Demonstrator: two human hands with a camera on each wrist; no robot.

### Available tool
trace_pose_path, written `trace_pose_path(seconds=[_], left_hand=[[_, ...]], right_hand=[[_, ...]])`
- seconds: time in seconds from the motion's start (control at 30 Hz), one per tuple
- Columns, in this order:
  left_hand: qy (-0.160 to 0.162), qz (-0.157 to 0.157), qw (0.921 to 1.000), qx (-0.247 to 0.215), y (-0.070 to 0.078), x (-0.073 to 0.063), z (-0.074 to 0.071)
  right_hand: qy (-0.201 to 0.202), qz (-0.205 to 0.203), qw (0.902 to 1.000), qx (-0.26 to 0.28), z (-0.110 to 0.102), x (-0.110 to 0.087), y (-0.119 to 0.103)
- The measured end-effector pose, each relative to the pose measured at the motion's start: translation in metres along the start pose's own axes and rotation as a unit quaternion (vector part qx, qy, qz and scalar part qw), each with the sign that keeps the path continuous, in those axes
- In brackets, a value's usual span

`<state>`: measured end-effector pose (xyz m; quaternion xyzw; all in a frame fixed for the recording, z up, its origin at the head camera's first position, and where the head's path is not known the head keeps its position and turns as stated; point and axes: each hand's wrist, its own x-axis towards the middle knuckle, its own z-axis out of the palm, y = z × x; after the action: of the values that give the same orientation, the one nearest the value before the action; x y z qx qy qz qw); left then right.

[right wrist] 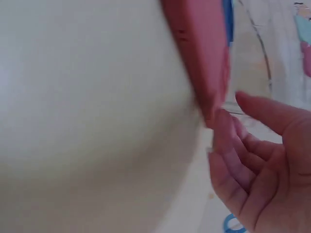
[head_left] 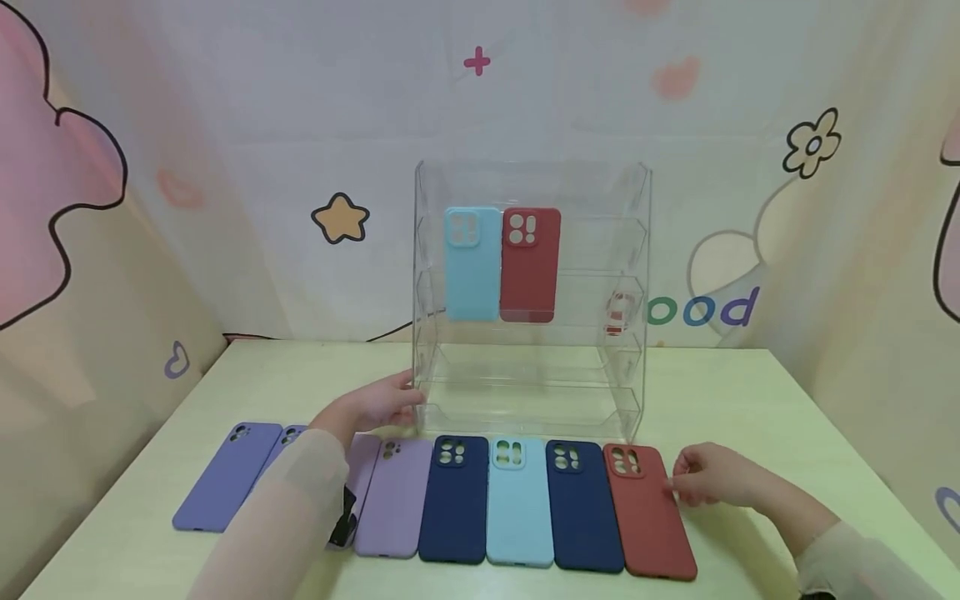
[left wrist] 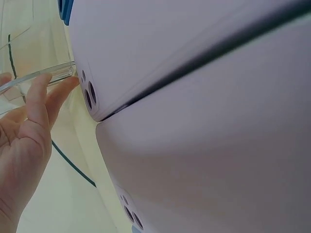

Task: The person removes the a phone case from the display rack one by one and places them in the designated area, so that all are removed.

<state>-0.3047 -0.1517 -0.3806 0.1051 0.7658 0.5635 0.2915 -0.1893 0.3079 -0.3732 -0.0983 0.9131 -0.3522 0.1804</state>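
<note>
A clear acrylic rack (head_left: pixel 525 422) with stepped tiers stands on the table. My left hand (head_left: pixel 384 400) grips the lower left edge of it, with fingers on both sides of the clear wall in the left wrist view. In front of the rack lies a row of phone cases, camera cutouts facing the rack. At the row's right end is a red phone case (head_left: pixel 651 521). The fingertips of my right hand (head_left: pixel 716 475) touch that case's right edge, and in the right wrist view the thumb (right wrist: pixel 260 109) stands apart from it.
A light blue case (head_left: pixel 472 279) and a dark red case (head_left: pixel 529 271) stand side by side on an upper tier. Along the row lie navy (head_left: pixel 453 521), light blue (head_left: pixel 520 517), lilac (head_left: pixel 393 508) and violet-blue (head_left: pixel 228 479) cases. My left sleeve (head_left: pixel 281 517) covers some. A printed curtain (head_left: pixel 300 108) hangs behind.
</note>
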Motion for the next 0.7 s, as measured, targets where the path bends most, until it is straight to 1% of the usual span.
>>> trace_pose_path(seconds=[0.03,0.1,0.2,0.3,0.4,0.5,0.6,0.7], left_hand=[[-0.003,0.002,1.0,-0.003,0.0,0.0,0.0],[-0.002,0.001,1.0,-0.004,0.0,0.0,0.001],[-0.001,0.003,1.0,-0.002,0.0,-0.001,0.001],[0.001,0.006,1.0,0.002,0.0,-0.001,0.001],[-0.004,0.013,0.9999,-0.001,0.0,0.0,0.0],[-0.009,0.013,0.9998,-0.006,-0.001,-0.001,0.0],[-0.006,0.01,0.9999,-0.01,-0.002,-0.003,-0.001],[-0.017,0.017,0.9996,-0.016,-0.002,-0.003,0.0]], right_hand=[[0.019,-0.006,0.9997,-0.015,-0.003,0.002,-0.006],[0.061,-0.033,0.9972,-0.028,-0.011,0.008,-0.021],[0.109,-0.088,0.9898,-0.026,-0.022,0.02,-0.046],[0.15,-0.124,0.9805,-0.03,-0.031,0.033,-0.073],[0.188,-0.135,0.9724,-0.034,-0.037,0.049,-0.098],[0.212,-0.141,0.9667,-0.023,-0.041,0.068,-0.122],[0.231,-0.142,0.9625,0.006,-0.043,0.088,-0.142],[0.256,-0.131,0.9567,0.044,-0.046,0.104,-0.156]])
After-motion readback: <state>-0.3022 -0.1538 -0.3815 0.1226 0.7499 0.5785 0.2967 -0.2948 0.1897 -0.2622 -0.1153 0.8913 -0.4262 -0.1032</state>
